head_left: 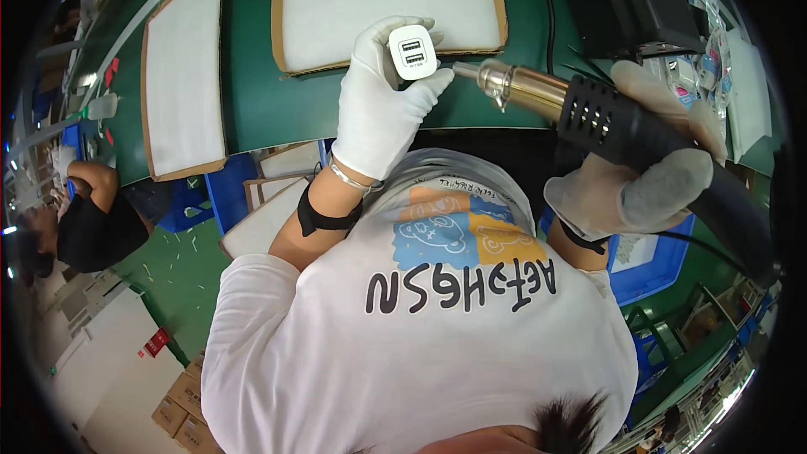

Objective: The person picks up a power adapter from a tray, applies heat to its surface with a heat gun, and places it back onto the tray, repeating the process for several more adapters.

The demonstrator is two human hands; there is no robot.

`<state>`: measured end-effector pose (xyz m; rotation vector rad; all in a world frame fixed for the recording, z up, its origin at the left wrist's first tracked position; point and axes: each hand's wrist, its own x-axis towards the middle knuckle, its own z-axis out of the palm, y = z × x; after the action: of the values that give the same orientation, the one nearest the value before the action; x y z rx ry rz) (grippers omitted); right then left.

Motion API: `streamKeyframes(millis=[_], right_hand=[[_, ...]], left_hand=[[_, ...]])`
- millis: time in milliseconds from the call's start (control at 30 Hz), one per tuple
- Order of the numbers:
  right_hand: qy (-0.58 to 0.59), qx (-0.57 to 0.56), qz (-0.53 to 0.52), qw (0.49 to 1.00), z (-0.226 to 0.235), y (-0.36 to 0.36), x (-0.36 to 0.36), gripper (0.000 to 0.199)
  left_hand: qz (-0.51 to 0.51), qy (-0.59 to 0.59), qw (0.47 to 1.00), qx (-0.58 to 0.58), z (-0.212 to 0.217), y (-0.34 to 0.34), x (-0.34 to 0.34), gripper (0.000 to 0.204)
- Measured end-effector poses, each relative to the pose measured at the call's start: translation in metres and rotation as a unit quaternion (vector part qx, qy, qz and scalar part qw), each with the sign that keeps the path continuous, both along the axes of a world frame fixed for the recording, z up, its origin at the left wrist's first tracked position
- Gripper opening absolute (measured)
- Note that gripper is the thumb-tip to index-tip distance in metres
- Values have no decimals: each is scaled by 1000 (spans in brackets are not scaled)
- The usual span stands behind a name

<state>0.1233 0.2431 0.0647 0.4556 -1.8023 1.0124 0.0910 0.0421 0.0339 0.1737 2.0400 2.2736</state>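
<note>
On the green bench (252, 92) lie white foam pads in cardboard frames (387, 0), kept close for the work. The right hand (647, 176) wraps shut around a black heat gun (588, 113), nozzle aimed at the small white charger (413, 51) (port face upward), pinched in the gloved left hand (378, 109) above the bench edge.

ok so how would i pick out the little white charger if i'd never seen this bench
Start at the green workbench and find the white foam pad in a cardboard frame at its middle. Just below that pad's front edge, the white-gloved left hand holds up the white charger block. It is the only small rounded white cube with two slots on its face, and the heat gun's metal nozzle points at it.
</note>
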Motion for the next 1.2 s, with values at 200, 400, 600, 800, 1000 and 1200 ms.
streamKeyframes(millis=[200,400,600,800,1000,1200], right_hand=[[38,175,-21,984,10,10,-2,43],[-56,1,-41,998,18,6,10,33],[-56,-254,-37,965,14,-12,5,35],[110,66,-25,991,1,-1,-1,36],[-21,-146,-75,986,11,-18,6,35],[-49,-412,15,910,5,-7,2,37]], left_hand=[[-18,1,1000,-12,0,-1,1,52],[-7,27,1000,-11,-4,-3,0,52],[22,30,999,-30,-3,-6,-10,53],[41,43,998,-37,0,-12,-13,52],[11,28,999,-21,5,-16,-11,54],[5,16,1000,-9,5,-19,-8,54]])
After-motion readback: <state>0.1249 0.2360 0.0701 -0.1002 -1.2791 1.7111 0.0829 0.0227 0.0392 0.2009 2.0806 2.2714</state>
